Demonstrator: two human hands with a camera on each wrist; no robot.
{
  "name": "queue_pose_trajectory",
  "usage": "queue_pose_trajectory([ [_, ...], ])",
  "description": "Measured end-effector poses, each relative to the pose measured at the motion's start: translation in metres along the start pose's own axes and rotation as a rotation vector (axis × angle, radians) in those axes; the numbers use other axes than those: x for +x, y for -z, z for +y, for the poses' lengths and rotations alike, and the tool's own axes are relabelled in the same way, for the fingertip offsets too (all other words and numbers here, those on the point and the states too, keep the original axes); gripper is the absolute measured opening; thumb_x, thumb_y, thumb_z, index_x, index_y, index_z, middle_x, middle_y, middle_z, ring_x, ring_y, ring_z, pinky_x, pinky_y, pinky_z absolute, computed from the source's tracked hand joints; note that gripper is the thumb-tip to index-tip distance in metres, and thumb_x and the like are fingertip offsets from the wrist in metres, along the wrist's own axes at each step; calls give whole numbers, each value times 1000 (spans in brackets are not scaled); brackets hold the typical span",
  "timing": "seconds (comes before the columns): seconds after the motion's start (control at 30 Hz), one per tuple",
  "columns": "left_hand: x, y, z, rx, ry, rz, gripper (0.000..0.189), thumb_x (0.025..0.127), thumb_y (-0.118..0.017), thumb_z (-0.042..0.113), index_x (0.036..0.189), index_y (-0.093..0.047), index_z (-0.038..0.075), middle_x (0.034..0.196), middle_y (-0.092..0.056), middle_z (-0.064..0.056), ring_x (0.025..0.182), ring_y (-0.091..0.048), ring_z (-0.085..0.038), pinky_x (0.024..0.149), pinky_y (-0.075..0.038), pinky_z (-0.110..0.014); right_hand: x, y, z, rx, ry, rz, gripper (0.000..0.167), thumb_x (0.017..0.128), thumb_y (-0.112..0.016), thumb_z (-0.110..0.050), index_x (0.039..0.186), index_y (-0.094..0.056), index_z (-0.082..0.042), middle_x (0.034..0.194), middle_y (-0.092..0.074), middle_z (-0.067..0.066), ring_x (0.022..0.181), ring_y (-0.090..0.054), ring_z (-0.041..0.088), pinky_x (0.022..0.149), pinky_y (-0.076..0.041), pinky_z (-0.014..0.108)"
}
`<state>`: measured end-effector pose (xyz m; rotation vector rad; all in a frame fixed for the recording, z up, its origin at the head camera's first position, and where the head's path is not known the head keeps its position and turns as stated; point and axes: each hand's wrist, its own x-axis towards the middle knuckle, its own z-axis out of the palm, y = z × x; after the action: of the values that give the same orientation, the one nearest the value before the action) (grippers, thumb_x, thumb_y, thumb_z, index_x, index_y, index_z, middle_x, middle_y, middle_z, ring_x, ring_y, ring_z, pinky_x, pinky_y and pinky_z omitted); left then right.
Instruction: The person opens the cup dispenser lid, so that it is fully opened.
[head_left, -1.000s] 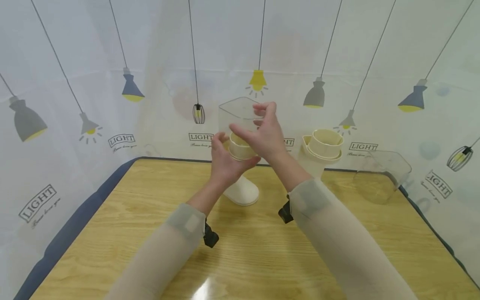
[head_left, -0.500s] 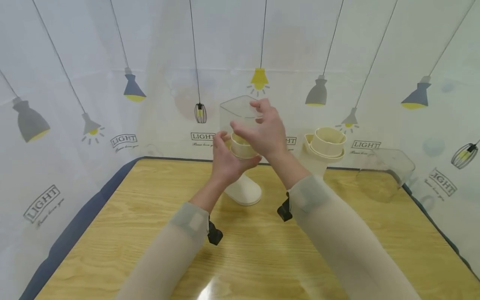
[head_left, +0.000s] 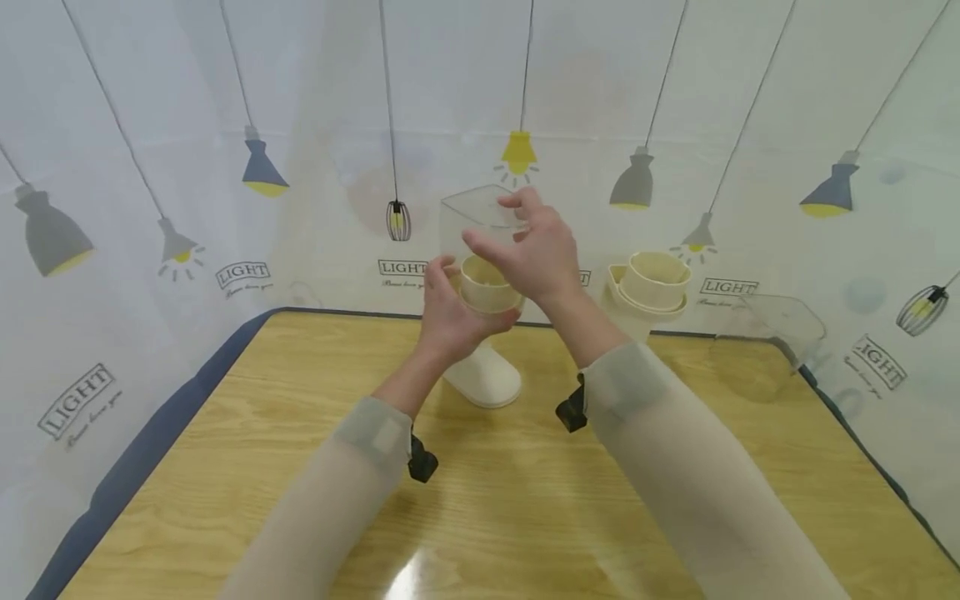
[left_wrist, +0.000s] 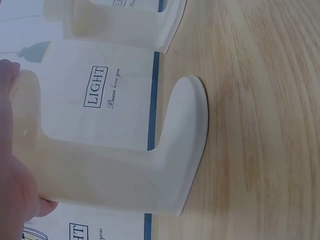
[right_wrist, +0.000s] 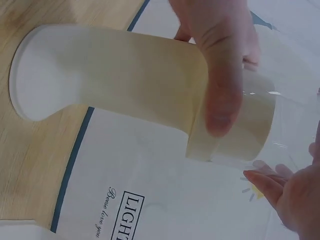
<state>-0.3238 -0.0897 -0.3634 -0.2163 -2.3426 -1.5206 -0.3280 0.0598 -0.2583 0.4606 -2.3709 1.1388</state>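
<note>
A cream stand [head_left: 483, 379] with a long flat foot and a round collar stands upright on the table. My left hand [head_left: 453, 312] grips it just below the collar, fingers and thumb curled round its head. A clear angular container [head_left: 459, 218] sits over the collar; its outline is faint. My right hand [head_left: 542, 252] holds the container's right side, thumb in front and fingers bent behind. In the right wrist view, the left thumb lies across the stand's head, while the right hand [right_wrist: 300, 197] is below the clear wall. The exact contact of the right fingertips is hard to see.
A second cream stand [head_left: 649, 287] with a similar collar stands at the back right. Beside it, a clear container [head_left: 765, 350] rests near the table's corner. A printed curtain [head_left: 322, 208] hangs behind the wooden table [head_left: 480, 500].
The right hand has turned slightly and shifted a little to the right at the clear container. The left hand keeps its hold on the stand. The head view has shifted slightly.
</note>
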Motion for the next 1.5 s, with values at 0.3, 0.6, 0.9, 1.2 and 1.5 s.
queue_pose_trajectory([
  [0.3, 2, 1, -3, -3, 12, -8, 133, 67, -104, 48, 165, -21, 15, 155, -45, -15, 134, -54, -32, 113, -52, -53, 1, 4, -2, -30, 2, -27, 66, 89, -83, -56, 138, -63, -17, 145, -69, 11, 115, -75, 34, 95, -62, 51],
  [0.6, 4, 2, -4, 2, -3, -12, 134, 67, -104, 47, 166, -20, 13, 157, -45, -17, 136, -54, -33, 115, -50, -54, 4, 9, -7, -52, 8, -94, 70, 90, -82, -59, 142, -61, -17, 148, -65, 16, 117, -72, 36, 95, -62, 53],
  [0.9, 3, 4, -4, 19, 4, -38, 134, 68, -103, 49, 167, -18, 16, 158, -43, -18, 138, -53, -35, 116, -49, -56, 2, 15, -15, -114, -30, -153, 81, 92, -78, -65, 161, -57, -28, 158, -55, 21, 116, -68, 33, 98, -61, 55],
  [1.2, 7, 7, -3, 16, -49, -48, 133, 69, -103, 47, 168, -19, 18, 157, -42, -15, 137, -52, -33, 115, -50, -56, 8, 25, -20, -93, -79, -163, 82, 92, -78, -67, 163, -54, -32, 162, -51, 22, 123, -68, 34, 101, -61, 54],
  [1.5, 11, 13, -6, -14, -65, -108, 140, 69, -104, 46, 173, -14, 24, 157, -46, -16, 135, -58, -34, 115, -52, -56, 3, 28, -19, -62, -53, -100, 83, 90, -82, -66, 161, -56, -33, 157, -56, 20, 121, -69, 33, 96, -62, 52],
])
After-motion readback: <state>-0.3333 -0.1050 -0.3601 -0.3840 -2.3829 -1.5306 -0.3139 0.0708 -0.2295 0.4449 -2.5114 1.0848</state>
